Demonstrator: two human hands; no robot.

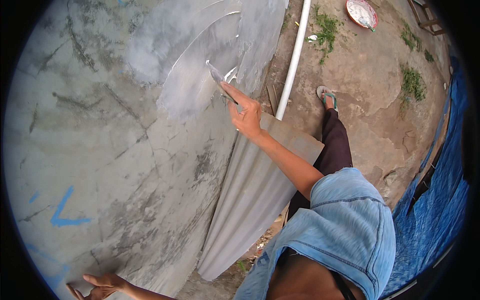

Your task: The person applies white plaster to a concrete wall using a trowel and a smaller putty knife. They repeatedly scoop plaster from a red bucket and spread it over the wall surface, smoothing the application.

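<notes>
My right hand (246, 116) is closed around a putty knife (217, 76), index finger stretched along it. The blade lies against a grey cement wall (115, 165), beside a smear of wet white filler (231, 75). Around it spreads a pale, freshly coated patch (190, 55) with curved ridges. Low at the left, my left hand (102, 286) is open and holds nothing, its fingers apart close to the wall; whether it touches is hard to tell.
A corrugated grey sheet (255, 185) leans along the wall's foot, with a white pipe (295, 60) beyond. On the ground sits a red-rimmed basin (362, 14) of white paste. A blue tarp (440, 215) hangs at right; a wooden frame (427, 17) stands in the far corner.
</notes>
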